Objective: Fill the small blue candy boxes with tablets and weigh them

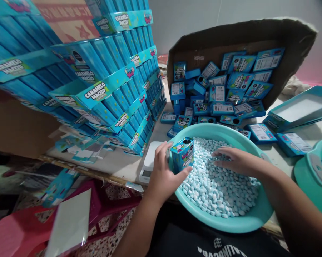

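My left hand is wrapped around a small blue candy box, with the fingers on its left side and the thumb at its lower front. The box stands upright, and a dark round hole shows in its top. It is at the left inside edge of a turquoise basin filled with small pale blue and white candies. Over the candies, my right hand has its fingers apart, their tips touching the pile. I see nothing gripped between them.
A white scale sits left of the basin. Stacked display trays of blue boxes rise at left. A tipped cardboard carton spills more boxes behind. An open blue tray and a turquoise container are at right; a pink chair is below.
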`<state>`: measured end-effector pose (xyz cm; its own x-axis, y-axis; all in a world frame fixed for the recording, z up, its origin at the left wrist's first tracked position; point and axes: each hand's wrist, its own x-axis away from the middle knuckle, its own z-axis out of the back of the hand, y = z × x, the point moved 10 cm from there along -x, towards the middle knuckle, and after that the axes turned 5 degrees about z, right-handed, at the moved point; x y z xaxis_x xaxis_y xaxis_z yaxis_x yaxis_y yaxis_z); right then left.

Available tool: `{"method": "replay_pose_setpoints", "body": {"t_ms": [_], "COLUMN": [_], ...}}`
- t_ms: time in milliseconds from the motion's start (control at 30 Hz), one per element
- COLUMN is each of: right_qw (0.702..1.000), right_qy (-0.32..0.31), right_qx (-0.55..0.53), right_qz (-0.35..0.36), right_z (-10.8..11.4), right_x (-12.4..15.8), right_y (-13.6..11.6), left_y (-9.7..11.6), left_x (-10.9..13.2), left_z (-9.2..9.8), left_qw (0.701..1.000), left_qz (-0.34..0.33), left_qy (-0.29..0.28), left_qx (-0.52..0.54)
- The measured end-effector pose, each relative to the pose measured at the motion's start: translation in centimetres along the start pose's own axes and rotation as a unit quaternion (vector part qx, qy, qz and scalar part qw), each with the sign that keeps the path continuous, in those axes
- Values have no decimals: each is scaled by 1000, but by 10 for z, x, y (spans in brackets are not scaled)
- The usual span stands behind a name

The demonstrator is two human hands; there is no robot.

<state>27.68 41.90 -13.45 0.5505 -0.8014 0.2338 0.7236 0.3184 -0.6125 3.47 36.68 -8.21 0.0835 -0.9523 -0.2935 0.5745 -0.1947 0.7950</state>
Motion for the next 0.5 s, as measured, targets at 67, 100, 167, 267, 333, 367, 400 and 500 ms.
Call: {"method": "replay_pose_setpoints", "body": {"t_ms": [67,100,167,267,333,367,400,500], "right_qw": [1000,1000,1000,1000,1000,1000,1000,1000], "right_qy": [1,3,3,-7,-12,-12,-12,-11], "right_qx": [2,4,7,10,13,15,15,20], "right_qz": [5,6,6,-1,-6,-8,-9,-10], "right_z": [0,1,2,2,2,2,2,0], "right_x": [0,0,0,0,1,1,1,1], "right_y": [-1,-2,-3,-6,-7,-7,-6,0], "left_y": [-14,-20,-27,-33,-50,-59,-66,-87], "left_x": [6,11,27,51,69,76,81,81], "left_z": [18,34,64,57,34,26,20,5], "left_qw": [997,993,986,973,945,935,929,917], "left_qz": [13,8,-36,-120,-134,-126,-111,-28], "left_qy": [41,85,158,71,-29,-54,-64,-96], "left_qx": [65,82,34,-185,-297,-328,-347,-387]}}
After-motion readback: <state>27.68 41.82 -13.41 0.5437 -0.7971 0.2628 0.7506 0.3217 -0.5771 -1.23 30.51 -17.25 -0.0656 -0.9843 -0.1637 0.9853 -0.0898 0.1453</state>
